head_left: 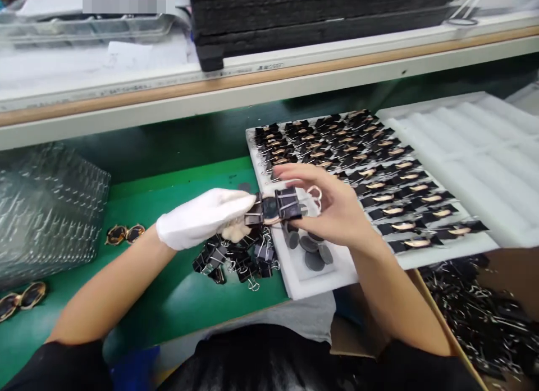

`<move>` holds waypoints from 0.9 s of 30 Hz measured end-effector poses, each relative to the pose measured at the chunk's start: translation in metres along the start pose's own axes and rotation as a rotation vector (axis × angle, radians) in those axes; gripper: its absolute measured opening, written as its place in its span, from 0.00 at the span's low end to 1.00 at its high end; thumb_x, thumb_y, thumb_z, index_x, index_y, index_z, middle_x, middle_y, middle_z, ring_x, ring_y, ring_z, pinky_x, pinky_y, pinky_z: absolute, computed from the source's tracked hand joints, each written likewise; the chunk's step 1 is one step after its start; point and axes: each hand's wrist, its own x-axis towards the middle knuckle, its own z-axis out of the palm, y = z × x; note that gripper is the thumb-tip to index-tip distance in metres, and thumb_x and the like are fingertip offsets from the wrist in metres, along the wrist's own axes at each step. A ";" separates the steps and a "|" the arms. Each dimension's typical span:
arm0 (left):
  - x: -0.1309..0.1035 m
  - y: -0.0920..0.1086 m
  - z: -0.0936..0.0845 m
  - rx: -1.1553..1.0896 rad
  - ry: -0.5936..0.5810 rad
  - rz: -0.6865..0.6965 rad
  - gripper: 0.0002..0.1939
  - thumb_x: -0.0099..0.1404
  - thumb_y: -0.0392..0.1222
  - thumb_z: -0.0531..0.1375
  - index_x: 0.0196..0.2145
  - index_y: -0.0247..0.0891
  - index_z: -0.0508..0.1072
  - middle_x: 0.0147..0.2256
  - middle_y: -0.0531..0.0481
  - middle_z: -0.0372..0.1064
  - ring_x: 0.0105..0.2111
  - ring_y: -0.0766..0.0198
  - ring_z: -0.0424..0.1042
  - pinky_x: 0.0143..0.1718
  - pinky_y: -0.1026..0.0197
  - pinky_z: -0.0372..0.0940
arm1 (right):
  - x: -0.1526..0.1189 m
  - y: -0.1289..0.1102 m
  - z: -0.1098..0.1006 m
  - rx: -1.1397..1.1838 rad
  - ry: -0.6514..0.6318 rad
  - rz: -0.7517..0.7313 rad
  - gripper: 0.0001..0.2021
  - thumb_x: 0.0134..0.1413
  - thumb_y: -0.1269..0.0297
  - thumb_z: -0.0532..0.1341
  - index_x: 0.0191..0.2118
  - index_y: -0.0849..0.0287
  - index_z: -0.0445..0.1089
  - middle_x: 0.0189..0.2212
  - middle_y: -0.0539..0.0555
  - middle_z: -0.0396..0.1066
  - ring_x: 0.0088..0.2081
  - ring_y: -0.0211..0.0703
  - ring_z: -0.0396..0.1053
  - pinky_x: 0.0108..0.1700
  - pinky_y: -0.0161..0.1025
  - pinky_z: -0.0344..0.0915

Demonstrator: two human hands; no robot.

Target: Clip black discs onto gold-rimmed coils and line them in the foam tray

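Observation:
My left hand (206, 214), in a white glove, pinches a small eyeglass frame (270, 207) with a dark lens in it. Black binder clips are clamped on both sides of this frame. My bare right hand (332, 203) has its thumb and fingers around the right binder clip (288, 203), whose wire handles point towards the palm. Below the left hand lies a heap of loose black binder clips (240, 259) on the green tabletop. Several dark round lenses (314, 253) rest in the near corner of a white foam tray (295, 287), beneath the right hand.
Rows of clipped frames (404, 226) fill much of the tray. Another white foam tray (497, 172) is at the right. Stacked clear plastic trays (46, 211) and tortoiseshell glasses (125, 233) are at the left. A box of binder clips (488, 318) stands lower right. A shelf edge (236, 82) crosses above.

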 end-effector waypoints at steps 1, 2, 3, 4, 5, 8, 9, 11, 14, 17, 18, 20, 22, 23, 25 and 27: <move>0.008 0.006 0.005 0.090 0.032 0.035 0.24 0.70 0.62 0.57 0.39 0.36 0.72 0.30 0.47 0.74 0.25 0.66 0.69 0.26 0.63 0.62 | -0.014 -0.002 -0.007 -0.126 0.139 0.039 0.19 0.54 0.67 0.68 0.53 0.48 0.74 0.58 0.54 0.73 0.60 0.53 0.69 0.61 0.54 0.68; 0.018 0.012 0.011 0.219 0.079 0.074 0.22 0.70 0.62 0.57 0.40 0.37 0.72 0.31 0.48 0.74 0.27 0.64 0.70 0.28 0.62 0.63 | -0.030 -0.002 -0.012 -0.248 0.297 0.079 0.21 0.56 0.69 0.66 0.55 0.48 0.73 0.56 0.55 0.73 0.59 0.53 0.70 0.59 0.54 0.69; 0.030 0.015 0.019 0.380 0.142 0.113 0.21 0.70 0.61 0.57 0.40 0.38 0.72 0.32 0.49 0.75 0.29 0.63 0.72 0.29 0.62 0.63 | -0.047 -0.001 -0.014 -0.369 0.464 0.107 0.19 0.58 0.70 0.64 0.55 0.50 0.73 0.53 0.56 0.74 0.56 0.53 0.71 0.56 0.53 0.70; 0.044 0.018 0.028 0.559 0.210 0.150 0.19 0.69 0.60 0.58 0.41 0.39 0.72 0.32 0.50 0.75 0.30 0.62 0.72 0.30 0.61 0.63 | -0.064 0.002 -0.013 -0.473 0.623 0.124 0.17 0.59 0.71 0.62 0.52 0.51 0.73 0.49 0.57 0.74 0.53 0.53 0.72 0.53 0.53 0.71; 0.059 0.019 0.039 0.741 0.270 0.179 0.18 0.70 0.58 0.57 0.42 0.40 0.72 0.32 0.50 0.74 0.30 0.60 0.73 0.30 0.60 0.62 | -0.079 0.005 -0.010 -0.552 0.744 0.127 0.15 0.59 0.72 0.61 0.51 0.52 0.73 0.46 0.57 0.74 0.49 0.52 0.73 0.50 0.52 0.71; 0.104 0.018 0.071 1.188 0.341 0.268 0.17 0.72 0.54 0.55 0.43 0.38 0.73 0.32 0.46 0.75 0.34 0.53 0.75 0.35 0.55 0.62 | -0.110 0.017 0.007 -0.662 0.729 0.092 0.13 0.60 0.74 0.61 0.48 0.53 0.72 0.42 0.58 0.74 0.45 0.52 0.73 0.48 0.52 0.71; 0.116 0.018 0.081 1.291 0.337 0.296 0.17 0.73 0.53 0.54 0.43 0.37 0.74 0.35 0.43 0.75 0.37 0.50 0.75 0.38 0.53 0.63 | -0.115 0.020 0.013 -0.674 0.651 0.089 0.13 0.60 0.75 0.61 0.48 0.53 0.72 0.42 0.58 0.74 0.45 0.53 0.73 0.48 0.53 0.70; 0.134 0.019 0.096 1.427 0.341 0.335 0.17 0.73 0.51 0.55 0.42 0.34 0.75 0.40 0.37 0.74 0.44 0.44 0.74 0.42 0.47 0.63 | -0.119 0.025 0.020 -0.683 0.524 0.096 0.13 0.61 0.75 0.59 0.48 0.53 0.72 0.42 0.58 0.76 0.45 0.52 0.74 0.49 0.53 0.69; 0.148 0.020 0.108 1.510 0.370 0.315 0.17 0.72 0.50 0.55 0.40 0.33 0.76 0.44 0.33 0.72 0.47 0.39 0.71 0.43 0.44 0.62 | -0.118 0.028 0.023 -0.667 0.466 0.097 0.14 0.62 0.76 0.58 0.49 0.53 0.73 0.42 0.57 0.77 0.45 0.52 0.74 0.49 0.52 0.67; 0.156 0.020 0.112 1.544 0.342 0.277 0.18 0.73 0.49 0.54 0.39 0.32 0.76 0.43 0.32 0.72 0.46 0.40 0.71 0.42 0.44 0.61 | -0.119 0.028 0.022 -0.642 0.444 0.113 0.14 0.62 0.76 0.58 0.49 0.53 0.73 0.42 0.56 0.77 0.46 0.51 0.74 0.49 0.51 0.66; 0.159 0.019 0.114 1.551 0.328 0.273 0.18 0.73 0.49 0.54 0.40 0.32 0.76 0.43 0.32 0.72 0.45 0.40 0.71 0.41 0.44 0.61 | -0.119 0.028 0.021 -0.640 0.434 0.124 0.14 0.62 0.76 0.58 0.49 0.53 0.73 0.42 0.56 0.77 0.46 0.51 0.74 0.49 0.51 0.66; 0.163 0.018 0.117 1.559 0.332 0.281 0.16 0.73 0.46 0.54 0.42 0.31 0.74 0.42 0.32 0.72 0.44 0.41 0.72 0.41 0.45 0.60 | -0.120 0.028 0.020 -0.647 0.412 0.136 0.13 0.63 0.75 0.59 0.48 0.54 0.73 0.43 0.56 0.77 0.46 0.51 0.73 0.50 0.50 0.65; 0.165 0.017 0.120 1.564 0.363 0.310 0.13 0.73 0.43 0.54 0.45 0.30 0.73 0.42 0.33 0.72 0.43 0.42 0.72 0.40 0.46 0.60 | -0.121 0.028 0.019 -0.675 0.375 0.149 0.12 0.63 0.73 0.59 0.50 0.55 0.73 0.46 0.58 0.77 0.49 0.52 0.73 0.51 0.51 0.64; 0.163 0.017 0.120 1.570 0.375 0.333 0.12 0.73 0.42 0.54 0.46 0.30 0.72 0.42 0.33 0.72 0.44 0.42 0.72 0.40 0.47 0.60 | -0.121 0.029 0.018 -0.695 0.344 0.162 0.12 0.63 0.71 0.60 0.51 0.55 0.73 0.48 0.58 0.76 0.50 0.54 0.72 0.51 0.52 0.63; 0.153 0.018 0.114 1.593 0.361 0.396 0.11 0.74 0.40 0.53 0.45 0.31 0.72 0.41 0.33 0.73 0.43 0.43 0.73 0.39 0.49 0.59 | -0.121 0.030 0.016 -0.742 0.255 0.199 0.14 0.64 0.67 0.61 0.54 0.55 0.72 0.53 0.60 0.74 0.53 0.57 0.69 0.51 0.53 0.61; 0.131 0.018 0.101 1.613 0.298 0.491 0.14 0.75 0.42 0.51 0.42 0.32 0.73 0.38 0.36 0.74 0.40 0.45 0.74 0.37 0.50 0.57 | -0.123 0.032 0.013 -0.796 0.150 0.224 0.15 0.65 0.63 0.61 0.55 0.55 0.71 0.55 0.59 0.74 0.54 0.61 0.67 0.49 0.54 0.59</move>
